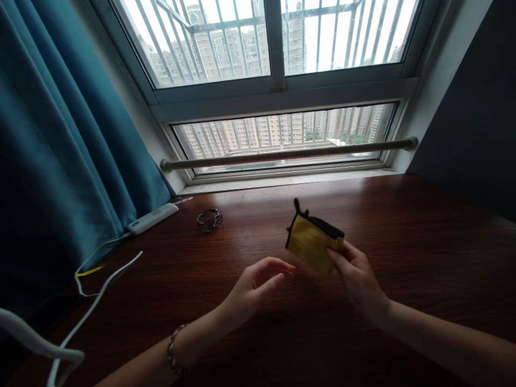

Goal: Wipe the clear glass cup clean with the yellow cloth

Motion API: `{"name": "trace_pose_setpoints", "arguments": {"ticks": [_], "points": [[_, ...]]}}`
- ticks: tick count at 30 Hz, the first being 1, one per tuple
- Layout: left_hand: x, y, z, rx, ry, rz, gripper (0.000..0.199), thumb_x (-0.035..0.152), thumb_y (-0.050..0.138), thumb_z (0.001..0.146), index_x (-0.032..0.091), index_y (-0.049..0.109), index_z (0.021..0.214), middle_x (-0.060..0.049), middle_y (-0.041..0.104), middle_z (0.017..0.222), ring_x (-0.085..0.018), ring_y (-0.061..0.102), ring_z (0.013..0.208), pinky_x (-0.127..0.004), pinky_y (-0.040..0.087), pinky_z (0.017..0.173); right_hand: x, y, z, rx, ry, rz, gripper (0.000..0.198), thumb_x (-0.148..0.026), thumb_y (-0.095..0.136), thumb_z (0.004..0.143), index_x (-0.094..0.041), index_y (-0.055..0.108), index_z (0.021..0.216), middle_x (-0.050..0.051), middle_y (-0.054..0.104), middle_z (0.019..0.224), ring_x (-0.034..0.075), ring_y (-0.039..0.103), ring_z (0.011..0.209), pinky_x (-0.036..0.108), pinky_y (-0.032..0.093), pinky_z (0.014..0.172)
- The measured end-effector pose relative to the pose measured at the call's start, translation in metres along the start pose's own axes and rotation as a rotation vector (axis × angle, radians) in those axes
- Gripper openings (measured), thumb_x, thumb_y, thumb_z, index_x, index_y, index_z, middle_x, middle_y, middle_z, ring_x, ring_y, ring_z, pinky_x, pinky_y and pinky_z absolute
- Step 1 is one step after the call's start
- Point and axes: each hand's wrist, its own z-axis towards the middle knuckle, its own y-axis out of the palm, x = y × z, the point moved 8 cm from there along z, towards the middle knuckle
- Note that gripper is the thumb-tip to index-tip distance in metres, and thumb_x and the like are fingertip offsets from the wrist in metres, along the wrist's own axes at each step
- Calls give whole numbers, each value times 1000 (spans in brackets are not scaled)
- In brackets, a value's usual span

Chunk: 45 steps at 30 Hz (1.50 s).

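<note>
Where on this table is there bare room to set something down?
Bare wood shows between the silvery band and the yellow pouch, and from the right hand across to the dark wall. The left side is crowded: white device, white cables and blue curtain.

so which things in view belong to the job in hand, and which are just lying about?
In the job:
yellow pouch, in the grip of the right hand
left hand, beside it, holding nothing

Lying about:
openwork metal band
long white device
white cables
yellow strip
</note>
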Motion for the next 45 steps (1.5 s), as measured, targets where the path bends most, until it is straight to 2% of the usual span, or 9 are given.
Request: {"name": "trace_pose_setpoints", "arguments": {"ticks": [4, 6, 11, 18, 25, 30, 36, 42, 45], "points": [[-21, -4, 3, 37, -75, -249, 29, 37, 53, 90, 13, 55, 107, -14, 63, 108, -27, 60, 101, -44, 45, 92, -51, 19, -21, -96, -772, -845, 38, -11, 46, 84, -11, 55, 121, 13, 53, 128, 27, 50, 118, 41, 42, 98], [-35, -8, 5, 88, -148, -325, 33, 40, 57, 88, 13, 55, 107, -15, 63, 110, -28, 58, 105, -45, 42, 96, -36, 36, -33, -152, -891, -1248, 40, -4, 43, 80, -5, 59, 117, 16, 57, 122, 30, 52, 115, 42, 45, 96], [-48, -10, 6, 99, -220, -343, 38, 44, 65, 81, 14, 57, 104, -13, 62, 112, -27, 56, 111, -43, 38, 102, 12, 56, -45, -327, -786, -1486, 41, -23, 63, 73, 0, 64, 106, 19, 63, 111, 30, 59, 103, 37, 50, 91], [-24, -37, 13, 205, -37, 268, 29, 36, 53, 87, 16, 61, 107, -8, 60, 119, -23, 52, 115, -34, 37, 102, 17, 54, -41, -387, -714, -1482, 44, -39, 55, 82, -4, 65, 106, 17, 64, 108, 29, 59, 102, 39, 51, 88], [-23, -166, 22, 714, 145, 629, 26, 27, 40, 88, 12, 55, 103, -14, 57, 119, -24, 52, 114, -38, 38, 101, 17, 57, -49, -345, -806, -1515, 39, -30, 52, 83, 0, 65, 104, 22, 63, 107, 32, 61, 99, 40, 53, 81], [-32, -253, -2, 1070, 139, 878, 47, 21, 40, 87, 8, 31, 131, -20, 34, 138, -27, 31, 130, -47, 23, 109, 14, 57, -50, -309, -836, -1491, 39, -29, 55, 79, 0, 66, 103, 22, 64, 106, 33, 62, 97, 41, 54, 80], [-58, -281, -7, 876, -34, 1152, 37, 36, 53, 86, 24, 53, 121, -8, 41, 139, -44, 19, 131, -75, 11, 97, 14, 58, -52, -300, -863, -1508, 38, -24, 58, 74, 2, 66, 102, 23, 64, 106, 34, 62, 97, 40, 54, 80], [-68, -279, 2, 745, -28, 1267, 31, 31, 48, 85, 16, 56, 111, -11, 52, 126, -27, 50, 113, -37, 39, 99, 15, 60, -53, -304, -894, -1531, 38, -22, 57, 74, 2, 66, 101, 24, 63, 105, 34, 62, 96, 41, 54, 80], [-63, -274, 2, 731, -15, 1314, 27, 31, 47, 86, 17, 55, 107, -10, 56, 116, -27, 55, 104, -35, 43, 91, 15, 61, -54, -308, -894, -1538, 38, -23, 59, 74, 3, 66, 101, 24, 63, 106, 35, 62, 97, 40, 54, 81]]}}
